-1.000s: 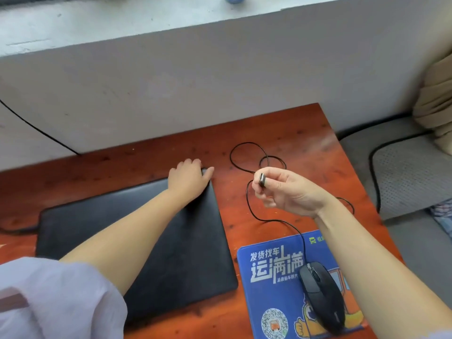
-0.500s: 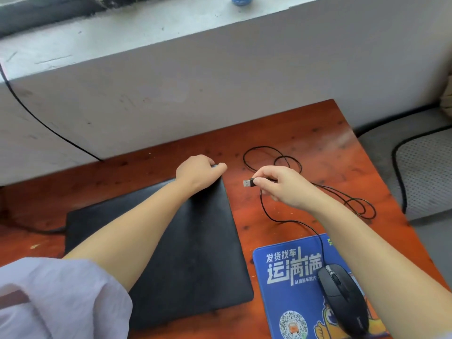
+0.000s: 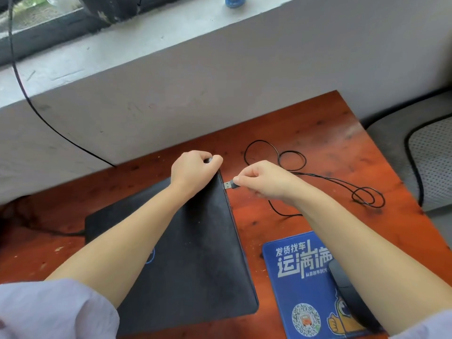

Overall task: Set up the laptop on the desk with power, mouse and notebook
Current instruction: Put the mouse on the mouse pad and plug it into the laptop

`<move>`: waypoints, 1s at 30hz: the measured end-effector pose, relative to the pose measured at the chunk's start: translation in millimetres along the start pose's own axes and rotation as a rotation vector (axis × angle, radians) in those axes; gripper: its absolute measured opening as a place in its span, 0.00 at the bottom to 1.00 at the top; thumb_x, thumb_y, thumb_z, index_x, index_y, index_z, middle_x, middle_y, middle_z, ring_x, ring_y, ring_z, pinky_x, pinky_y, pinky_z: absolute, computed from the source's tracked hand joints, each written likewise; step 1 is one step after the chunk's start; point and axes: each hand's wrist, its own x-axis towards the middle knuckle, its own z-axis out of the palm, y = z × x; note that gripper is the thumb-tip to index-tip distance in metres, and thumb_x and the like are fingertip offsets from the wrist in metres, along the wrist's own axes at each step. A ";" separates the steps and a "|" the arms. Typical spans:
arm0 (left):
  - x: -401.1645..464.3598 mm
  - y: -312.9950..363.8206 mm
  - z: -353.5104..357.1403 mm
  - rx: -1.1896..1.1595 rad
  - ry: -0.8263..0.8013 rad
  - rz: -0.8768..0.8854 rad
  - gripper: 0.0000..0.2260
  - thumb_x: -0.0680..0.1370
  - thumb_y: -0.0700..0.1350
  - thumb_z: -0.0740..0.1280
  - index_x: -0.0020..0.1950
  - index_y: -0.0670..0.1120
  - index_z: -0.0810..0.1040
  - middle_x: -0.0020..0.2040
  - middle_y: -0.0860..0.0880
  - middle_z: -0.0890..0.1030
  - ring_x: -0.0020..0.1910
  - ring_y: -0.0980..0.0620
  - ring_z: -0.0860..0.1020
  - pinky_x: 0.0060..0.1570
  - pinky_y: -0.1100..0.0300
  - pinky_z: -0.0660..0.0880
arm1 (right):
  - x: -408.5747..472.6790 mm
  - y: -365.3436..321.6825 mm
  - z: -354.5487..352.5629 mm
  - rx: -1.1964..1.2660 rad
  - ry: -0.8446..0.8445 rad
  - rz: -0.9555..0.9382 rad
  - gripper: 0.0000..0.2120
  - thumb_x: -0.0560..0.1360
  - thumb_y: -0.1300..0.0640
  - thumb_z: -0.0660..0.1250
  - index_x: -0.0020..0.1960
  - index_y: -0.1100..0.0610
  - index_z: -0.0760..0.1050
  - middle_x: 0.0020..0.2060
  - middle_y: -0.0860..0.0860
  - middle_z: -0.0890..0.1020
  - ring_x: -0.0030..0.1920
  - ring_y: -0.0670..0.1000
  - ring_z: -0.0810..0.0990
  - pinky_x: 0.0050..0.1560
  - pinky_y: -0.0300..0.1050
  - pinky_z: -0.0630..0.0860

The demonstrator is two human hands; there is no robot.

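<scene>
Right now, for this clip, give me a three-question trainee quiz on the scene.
1. True or false: the plug is already fully inside the laptop.
2. Which hand holds the laptop's far right corner? A) left hand B) right hand
3. Fill in: the mouse sits on a blue ____.

Key:
1. False; its metal tip shows just beside the laptop's right edge, pinched by the right hand.
2. A.
3. Mouse pad.
</scene>
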 end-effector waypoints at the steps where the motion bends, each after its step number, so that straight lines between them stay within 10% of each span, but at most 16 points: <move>1: -0.6 0.7 0.0 -0.001 -0.003 0.004 0.14 0.69 0.51 0.57 0.27 0.47 0.59 0.24 0.50 0.58 0.26 0.51 0.58 0.28 0.58 0.58 | -0.6 -0.3 -0.2 -0.011 0.007 0.002 0.12 0.74 0.46 0.64 0.37 0.49 0.81 0.29 0.51 0.67 0.30 0.51 0.65 0.35 0.45 0.62; 16: -2.5 5.5 2.0 0.012 -0.016 0.012 0.16 0.68 0.51 0.57 0.25 0.48 0.56 0.22 0.50 0.56 0.25 0.52 0.57 0.26 0.59 0.56 | -1.6 -15.0 -3.6 -0.275 0.043 0.021 0.16 0.75 0.47 0.63 0.45 0.60 0.81 0.28 0.50 0.67 0.29 0.50 0.64 0.30 0.42 0.60; 24: -1.6 5.3 5.3 0.012 -0.028 0.014 0.17 0.69 0.50 0.58 0.24 0.48 0.56 0.22 0.50 0.57 0.24 0.52 0.58 0.26 0.59 0.56 | -4.6 -3.1 -2.7 -0.271 0.009 -0.097 0.09 0.75 0.51 0.63 0.54 0.49 0.69 0.40 0.48 0.77 0.36 0.48 0.74 0.38 0.44 0.72; 30: -0.7 3.7 5.3 0.010 -0.031 0.012 0.18 0.70 0.50 0.59 0.23 0.48 0.56 0.21 0.50 0.58 0.24 0.51 0.58 0.26 0.59 0.56 | -7.7 12.2 6.4 -0.302 0.125 -0.265 0.05 0.75 0.56 0.63 0.48 0.49 0.68 0.29 0.45 0.73 0.27 0.47 0.68 0.30 0.41 0.68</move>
